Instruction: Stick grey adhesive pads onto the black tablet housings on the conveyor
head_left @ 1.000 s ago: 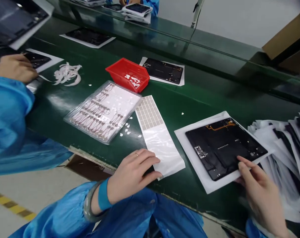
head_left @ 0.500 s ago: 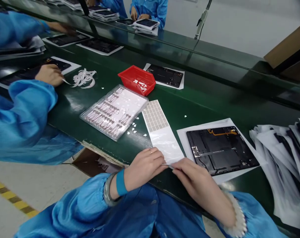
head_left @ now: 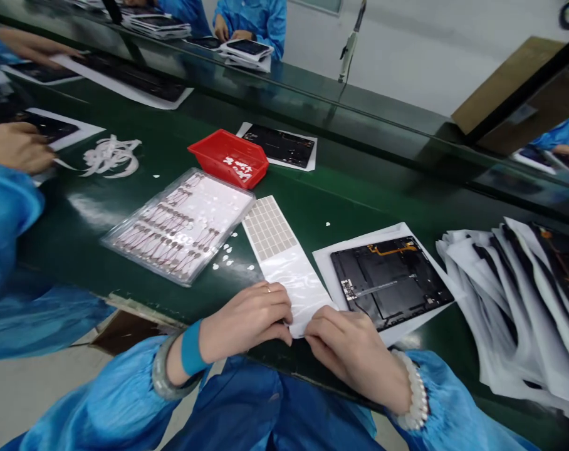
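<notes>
L hand (head_left: 249, 316) & R hand (head_left: 353, 344), fingers curled narrow, at near end of gridded sheet (head_left: 296, 275); can't tell if either pinches; prob. best keep sheet flat, edges uncreased; it's betw. clear tray (head_left: 230, 195) & black panel (head_left: 388, 285); red bin (head_left: 207, 152) farther off.

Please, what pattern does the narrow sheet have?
The sheet has a greyish grid at its far end; head view.

Head camera, aimed forward and down

Worn on the head, it looks from close over the left hand (head_left: 249, 319) and right hand (head_left: 348, 344), low in view; beyond them the bench (head_left: 369, 194) slants across, the wall (head_left: 416, 62) farther off.
</notes>
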Available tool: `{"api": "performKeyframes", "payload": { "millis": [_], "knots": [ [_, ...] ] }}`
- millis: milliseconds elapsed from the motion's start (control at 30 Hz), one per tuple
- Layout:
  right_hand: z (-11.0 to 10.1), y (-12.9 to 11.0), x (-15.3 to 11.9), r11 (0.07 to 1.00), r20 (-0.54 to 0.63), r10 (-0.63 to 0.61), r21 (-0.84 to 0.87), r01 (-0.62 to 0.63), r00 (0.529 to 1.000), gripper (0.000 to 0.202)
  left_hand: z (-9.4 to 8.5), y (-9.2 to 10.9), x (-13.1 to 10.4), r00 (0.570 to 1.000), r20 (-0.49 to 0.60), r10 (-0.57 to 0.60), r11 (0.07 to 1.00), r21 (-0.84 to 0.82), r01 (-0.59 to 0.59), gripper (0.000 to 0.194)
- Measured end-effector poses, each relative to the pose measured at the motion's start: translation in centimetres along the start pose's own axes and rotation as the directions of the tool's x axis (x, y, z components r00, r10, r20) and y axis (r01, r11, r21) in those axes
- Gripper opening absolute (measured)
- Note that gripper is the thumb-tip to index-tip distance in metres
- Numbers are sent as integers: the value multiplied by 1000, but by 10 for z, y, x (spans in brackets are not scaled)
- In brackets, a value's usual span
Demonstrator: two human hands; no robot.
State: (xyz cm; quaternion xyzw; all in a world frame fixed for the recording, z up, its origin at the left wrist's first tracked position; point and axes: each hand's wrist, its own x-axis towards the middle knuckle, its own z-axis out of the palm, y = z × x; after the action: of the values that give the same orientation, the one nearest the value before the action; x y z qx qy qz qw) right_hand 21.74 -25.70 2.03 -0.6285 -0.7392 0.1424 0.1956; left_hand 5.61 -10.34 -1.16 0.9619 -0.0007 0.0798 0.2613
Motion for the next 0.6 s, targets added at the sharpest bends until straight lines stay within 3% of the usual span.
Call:
{"api": "performKeyframes", "payload": {
  "millis": [67,100,200,267,333,433,600],
  "knots": [
    [-12,12,-10,958,-93,179,243,-152,979,17,-10,-1,5,998,66,6,1000,-23,-5,32],
    [-19,22,-14,906,-113,308,337,-255,945,16,-14,-1,9,995,96,11,1000,-22,-9,33],
    [-32,57,-17,699,-54,628,479,-532,776,19,-12,0,35,994,86,62,995,67,-68,24],
    [-32,76,-14,614,-8,707,502,-609,707,24,0,1,56,991,20,130,970,204,-132,19],
    [-27,87,-11,614,-22,719,488,-621,694,25,16,2,74,982,2,186,930,322,-177,22],
    [-16,90,-13,681,-104,689,429,-593,717,23,33,5,86,970,67,234,901,360,-242,16],
    [2,82,-25,744,-228,655,364,-561,720,19,33,9,80,954,76,292,893,337,-300,21]
  ]
}}
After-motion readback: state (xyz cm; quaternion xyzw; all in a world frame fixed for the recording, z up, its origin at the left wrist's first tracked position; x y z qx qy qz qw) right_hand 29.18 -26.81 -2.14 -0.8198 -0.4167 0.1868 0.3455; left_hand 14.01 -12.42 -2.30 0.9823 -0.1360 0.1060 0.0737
